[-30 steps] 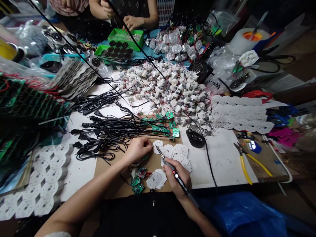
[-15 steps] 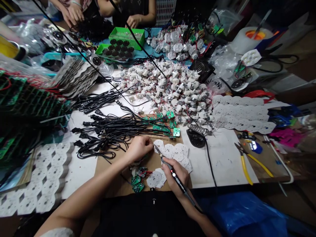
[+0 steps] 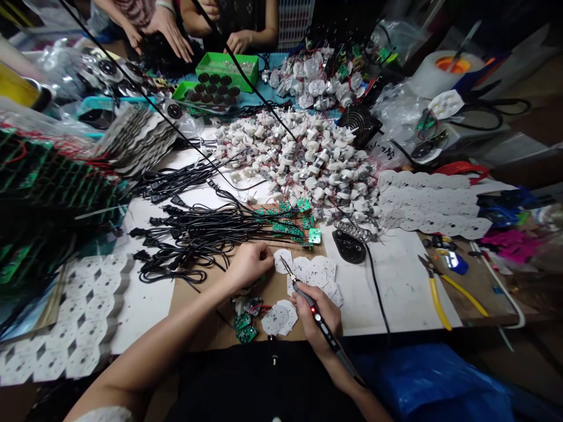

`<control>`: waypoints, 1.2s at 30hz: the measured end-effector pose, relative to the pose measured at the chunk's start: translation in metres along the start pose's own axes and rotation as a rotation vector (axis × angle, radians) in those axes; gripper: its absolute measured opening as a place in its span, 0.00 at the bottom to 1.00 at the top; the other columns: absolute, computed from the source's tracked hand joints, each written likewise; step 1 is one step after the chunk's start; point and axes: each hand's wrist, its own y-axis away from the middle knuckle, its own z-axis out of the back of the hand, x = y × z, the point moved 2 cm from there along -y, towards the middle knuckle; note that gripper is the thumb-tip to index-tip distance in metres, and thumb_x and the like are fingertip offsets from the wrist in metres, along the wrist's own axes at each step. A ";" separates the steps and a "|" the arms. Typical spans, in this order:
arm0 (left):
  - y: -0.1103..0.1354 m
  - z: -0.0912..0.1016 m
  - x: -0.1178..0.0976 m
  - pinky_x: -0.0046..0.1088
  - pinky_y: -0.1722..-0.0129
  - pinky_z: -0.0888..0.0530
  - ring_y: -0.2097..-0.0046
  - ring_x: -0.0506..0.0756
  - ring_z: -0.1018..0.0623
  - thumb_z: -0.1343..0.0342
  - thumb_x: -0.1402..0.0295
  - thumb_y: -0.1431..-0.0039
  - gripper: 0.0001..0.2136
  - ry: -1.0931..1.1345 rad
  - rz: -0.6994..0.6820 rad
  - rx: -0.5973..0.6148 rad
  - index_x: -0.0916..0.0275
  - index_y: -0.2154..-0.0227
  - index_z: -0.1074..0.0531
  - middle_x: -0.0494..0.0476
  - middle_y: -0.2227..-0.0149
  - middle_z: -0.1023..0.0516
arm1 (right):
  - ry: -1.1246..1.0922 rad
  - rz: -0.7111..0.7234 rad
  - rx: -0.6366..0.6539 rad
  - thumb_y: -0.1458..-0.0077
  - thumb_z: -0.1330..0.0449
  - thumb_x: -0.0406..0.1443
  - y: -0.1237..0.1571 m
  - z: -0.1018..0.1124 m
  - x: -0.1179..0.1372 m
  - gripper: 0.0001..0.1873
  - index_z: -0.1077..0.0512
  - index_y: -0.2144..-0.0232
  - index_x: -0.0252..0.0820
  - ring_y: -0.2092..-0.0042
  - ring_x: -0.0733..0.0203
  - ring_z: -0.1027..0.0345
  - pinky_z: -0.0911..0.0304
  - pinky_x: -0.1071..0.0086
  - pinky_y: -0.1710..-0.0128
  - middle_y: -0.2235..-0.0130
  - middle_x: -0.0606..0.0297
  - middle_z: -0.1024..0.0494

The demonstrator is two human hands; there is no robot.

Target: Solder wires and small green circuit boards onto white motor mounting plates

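Note:
My right hand (image 3: 317,313) is closed around a soldering iron (image 3: 323,328) with a lit red light on its handle. Its tip is over a white hexagonal board (image 3: 284,259), though I cannot tell whether it touches. My left hand (image 3: 251,264) is closed at that board's left edge, fingers pinched; what they hold is hidden. More white boards (image 3: 314,272) overlap just right of it. Closer to my body lie two white boards (image 3: 275,319) and small green circuit boards (image 3: 245,328) with red wires. Black power cords (image 3: 197,225) ending in green circuit boards (image 3: 288,228) lie behind my left hand.
A heap of small white parts (image 3: 303,152) covers the table's middle. An iron stand (image 3: 349,243) with a coil and yellow-handled cutters (image 3: 435,293) lie on the right. Sheets of white boards (image 3: 83,310) lie at left. Co-workers' hands (image 3: 169,29) are across the table.
My right hand has drawn the soldering iron slightly down and right, away from my left hand. The left hand stays in place. Across the table, a co-worker's hand has spread open.

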 end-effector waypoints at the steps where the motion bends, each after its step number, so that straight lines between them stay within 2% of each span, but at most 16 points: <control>1: 0.000 0.000 0.000 0.24 0.69 0.37 0.72 0.50 0.26 0.45 0.75 0.46 0.06 -0.002 -0.003 -0.005 0.63 0.75 0.26 0.50 0.75 0.23 | -0.006 0.011 -0.004 0.37 0.41 0.33 0.000 0.000 0.000 0.13 0.23 0.51 0.45 0.66 0.59 0.17 0.20 0.70 0.66 0.64 0.64 0.16; 5: 0.001 -0.001 0.000 0.24 0.69 0.37 0.71 0.50 0.26 0.45 0.76 0.46 0.06 -0.036 -0.027 -0.021 0.63 0.75 0.26 0.50 0.75 0.24 | -0.014 -0.055 -0.047 0.37 0.40 0.34 0.001 0.001 0.003 0.12 0.23 0.52 0.44 0.66 0.59 0.17 0.20 0.70 0.67 0.64 0.63 0.16; 9: -0.002 0.002 -0.003 0.25 0.65 0.34 0.66 0.52 0.25 0.44 0.77 0.45 0.06 -0.122 -0.114 -0.104 0.63 0.73 0.25 0.55 0.69 0.23 | -0.032 -0.098 -0.055 0.36 0.41 0.35 0.002 0.001 0.006 0.11 0.23 0.53 0.43 0.68 0.59 0.18 0.20 0.70 0.68 0.65 0.63 0.16; 12: -0.001 0.003 -0.008 0.26 0.65 0.34 0.65 0.53 0.24 0.44 0.73 0.41 0.06 -0.200 -0.099 -0.111 0.62 0.70 0.22 0.57 0.65 0.22 | -0.039 -0.083 -0.075 0.36 0.41 0.36 0.001 0.002 0.006 0.11 0.23 0.53 0.44 0.68 0.59 0.18 0.20 0.70 0.68 0.65 0.63 0.16; 15: 0.007 0.006 -0.014 0.28 0.67 0.36 0.66 0.54 0.24 0.45 0.66 0.36 0.10 -0.315 -0.068 -0.103 0.60 0.70 0.20 0.57 0.66 0.21 | -0.046 -0.073 -0.082 0.36 0.41 0.35 0.000 0.002 0.006 0.11 0.23 0.53 0.45 0.68 0.59 0.18 0.20 0.69 0.67 0.65 0.64 0.16; 18: 0.014 0.019 -0.018 0.29 0.68 0.37 0.65 0.56 0.24 0.45 0.61 0.34 0.13 -0.394 -0.065 -0.139 0.58 0.70 0.19 0.57 0.67 0.20 | -0.050 -0.081 -0.075 0.36 0.41 0.36 0.001 0.003 0.006 0.11 0.23 0.53 0.44 0.69 0.59 0.18 0.20 0.69 0.67 0.65 0.63 0.16; 20: 0.011 0.036 -0.015 0.30 0.67 0.37 0.63 0.57 0.24 0.44 0.59 0.34 0.13 -0.415 -0.054 -0.230 0.57 0.69 0.18 0.57 0.68 0.19 | -0.049 -0.088 -0.075 0.36 0.41 0.36 0.001 0.004 0.006 0.11 0.23 0.53 0.44 0.69 0.59 0.18 0.20 0.69 0.66 0.65 0.63 0.16; 24: -0.015 0.081 0.007 0.32 0.66 0.36 0.59 0.61 0.26 0.45 0.58 0.34 0.13 -0.493 0.023 -0.512 0.56 0.64 0.17 0.60 0.65 0.20 | -0.040 -0.080 -0.079 0.35 0.41 0.37 0.002 0.005 0.005 0.11 0.23 0.53 0.43 0.69 0.60 0.18 0.20 0.70 0.68 0.66 0.63 0.16; 25: -0.025 0.090 0.013 0.33 0.65 0.36 0.58 0.62 0.27 0.44 0.59 0.34 0.12 -0.521 0.030 -0.544 0.56 0.63 0.17 0.61 0.65 0.21 | -0.039 -0.079 -0.082 0.35 0.41 0.37 0.002 0.005 0.005 0.11 0.23 0.53 0.43 0.69 0.60 0.18 0.20 0.70 0.68 0.66 0.63 0.16; 27: -0.047 0.102 0.024 0.33 0.64 0.35 0.58 0.62 0.28 0.43 0.61 0.35 0.11 -0.553 -0.011 -0.522 0.56 0.61 0.16 0.61 0.65 0.23 | -0.037 -0.080 -0.082 0.35 0.41 0.37 0.001 0.004 0.005 0.11 0.23 0.54 0.43 0.69 0.59 0.18 0.21 0.70 0.68 0.66 0.63 0.16; 30: -0.079 0.106 0.031 0.33 0.59 0.33 0.60 0.60 0.28 0.45 0.65 0.34 0.12 -0.526 -0.152 -0.430 0.57 0.55 0.17 0.60 0.66 0.25 | -0.031 -0.081 -0.087 0.35 0.41 0.37 0.001 0.004 0.005 0.10 0.23 0.54 0.43 0.70 0.59 0.18 0.21 0.70 0.68 0.67 0.63 0.16; 33: -0.104 0.106 0.029 0.32 0.58 0.31 0.61 0.57 0.27 0.44 0.65 0.35 0.14 -0.389 -0.240 -0.399 0.60 0.53 0.18 0.58 0.67 0.27 | -0.036 -0.068 -0.101 0.35 0.40 0.37 0.000 0.004 0.006 0.10 0.23 0.54 0.44 0.70 0.60 0.18 0.21 0.71 0.69 0.67 0.64 0.16; 36: -0.120 0.105 0.026 0.30 0.59 0.30 0.63 0.54 0.27 0.40 0.61 0.38 0.13 -0.194 -0.264 -0.369 0.60 0.57 0.16 0.55 0.67 0.28 | -0.040 -0.060 -0.115 0.35 0.41 0.37 -0.001 0.004 0.007 0.10 0.23 0.54 0.44 0.71 0.60 0.19 0.21 0.71 0.69 0.67 0.64 0.16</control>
